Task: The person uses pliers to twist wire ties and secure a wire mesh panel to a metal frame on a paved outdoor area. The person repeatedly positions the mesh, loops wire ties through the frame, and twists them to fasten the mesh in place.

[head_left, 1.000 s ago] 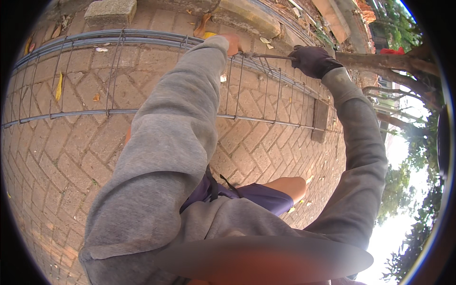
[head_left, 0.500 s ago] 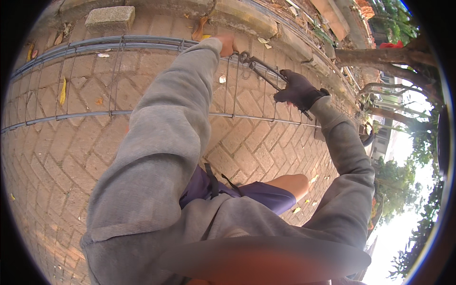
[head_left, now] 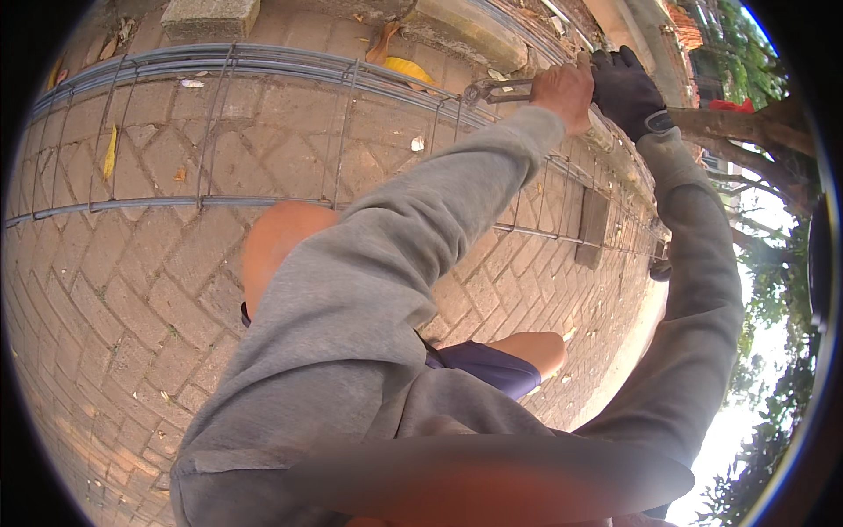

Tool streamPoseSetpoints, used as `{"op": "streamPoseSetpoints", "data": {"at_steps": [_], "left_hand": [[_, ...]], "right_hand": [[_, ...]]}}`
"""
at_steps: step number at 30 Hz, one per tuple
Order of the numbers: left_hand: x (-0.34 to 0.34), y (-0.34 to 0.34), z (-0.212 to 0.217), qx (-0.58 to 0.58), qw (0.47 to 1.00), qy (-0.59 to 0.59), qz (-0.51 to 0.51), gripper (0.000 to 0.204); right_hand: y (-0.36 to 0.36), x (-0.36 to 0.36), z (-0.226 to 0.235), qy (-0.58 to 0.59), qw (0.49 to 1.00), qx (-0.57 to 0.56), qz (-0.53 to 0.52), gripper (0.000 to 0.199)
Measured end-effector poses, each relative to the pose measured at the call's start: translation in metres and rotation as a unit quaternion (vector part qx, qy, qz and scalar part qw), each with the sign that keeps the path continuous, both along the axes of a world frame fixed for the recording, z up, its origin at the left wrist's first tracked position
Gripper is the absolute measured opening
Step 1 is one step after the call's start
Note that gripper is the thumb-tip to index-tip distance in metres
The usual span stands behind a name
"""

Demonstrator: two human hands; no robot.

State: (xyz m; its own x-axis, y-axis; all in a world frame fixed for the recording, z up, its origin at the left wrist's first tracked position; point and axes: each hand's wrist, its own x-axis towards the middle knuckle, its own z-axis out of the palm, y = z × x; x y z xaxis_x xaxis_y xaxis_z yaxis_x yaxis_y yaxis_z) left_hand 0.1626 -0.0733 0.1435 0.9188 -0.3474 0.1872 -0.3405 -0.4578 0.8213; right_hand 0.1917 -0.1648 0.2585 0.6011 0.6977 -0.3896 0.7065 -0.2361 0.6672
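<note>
While the steel bar cage point(head_left: 263, 132) lies lengthwise along the brick paving point(head_left: 123, 334), the bare left hand point(head_left: 564, 88) is clenched around the pliers point(head_left: 493, 90) at the cage's far top bar. The gloved right hand point(head_left: 625, 88), fingers curled, touches the left hand there.

Colours and patterns, paved yard

Sleeves point(head_left: 395, 290) were grey; right hand point(head_left: 625, 90) wore a black glove; paving point(head_left: 132, 290) was reddish-brown herringbone; a leaf point(head_left: 410, 68) at twelve o'clock was yellow; shorts point(head_left: 492, 364) were purple.
</note>
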Motion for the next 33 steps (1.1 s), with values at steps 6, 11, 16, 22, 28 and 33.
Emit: {"op": "streamPoseSetpoints", "data": {"at_steps": [6, 11, 16, 22, 28, 33], "left_hand": [[-0.032, -0.047, -0.059, -0.117, 0.948, -0.210, 0.211, 0.050], [0.007, -0.018, -0.051, -0.040, 0.996, -0.070, -0.035, 0.034], [0.009, -0.009, -0.034, -0.073, 0.991, 0.026, -0.106, 0.032], [-0.053, -0.047, -0.048, -0.112, 0.933, -0.232, 0.251, 0.032], [-0.012, -0.032, -0.033, -0.042, 0.995, -0.082, -0.036, 0.030], [0.007, -0.028, -0.031, -0.028, 0.983, -0.003, -0.181, 0.035]], "right_hand": [[0.038, -0.023, 0.028, 0.186, 0.729, -0.029, -0.658, 0.037], [0.010, -0.051, 0.023, -0.010, 0.998, -0.046, 0.036, 0.035], [-0.003, -0.044, 0.009, 0.038, 0.977, -0.055, -0.201, 0.037], [0.007, -0.031, 0.011, 0.212, 0.769, -0.014, -0.603, 0.058], [-0.013, -0.066, 0.011, -0.047, 0.998, -0.028, 0.018, 0.050], [-0.046, -0.067, -0.003, -0.010, 0.999, -0.014, -0.050, 0.023]]}}
